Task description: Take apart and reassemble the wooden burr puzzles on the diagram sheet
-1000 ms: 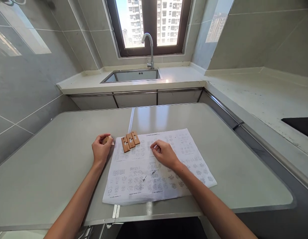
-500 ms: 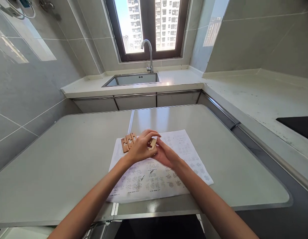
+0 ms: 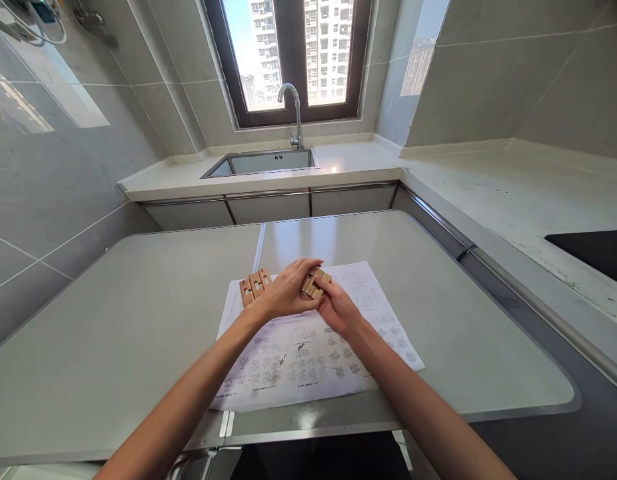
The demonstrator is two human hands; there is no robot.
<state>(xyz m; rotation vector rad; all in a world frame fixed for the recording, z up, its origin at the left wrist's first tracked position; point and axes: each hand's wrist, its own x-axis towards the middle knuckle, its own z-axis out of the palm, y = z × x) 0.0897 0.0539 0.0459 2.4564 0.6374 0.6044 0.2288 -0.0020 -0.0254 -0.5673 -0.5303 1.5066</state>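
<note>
Between my two hands is a small set of light wooden puzzle pieces [image 3: 314, 283], fitted side by side. My left hand [image 3: 291, 288] curls around them from the left, with its fingers over the far edge and the thumb below. From the right, my right hand [image 3: 337, 305] pinches the near right side. Left of my left hand, several darker notched wooden puzzle pieces [image 3: 255, 285] lie in a row on a printed instruction sheet [image 3: 313, 360]; my left hand partly hides them. The sheet bears rows of small line drawings and lies flat under both hands.
The sheet rests on a pale folding table [image 3: 138, 333] with a seam down its middle. Behind it stand a counter [image 3: 358, 157], a sink [image 3: 268, 160] and a tap [image 3: 297, 117] below a window. Another counter [image 3: 488, 180] with a black panel [image 3: 596, 250] runs along the right.
The light wooden pieces have turned in my hands, so more of their jointed face shows. My right hand's fingers have shifted onto that face. The whole view has moved slightly.
</note>
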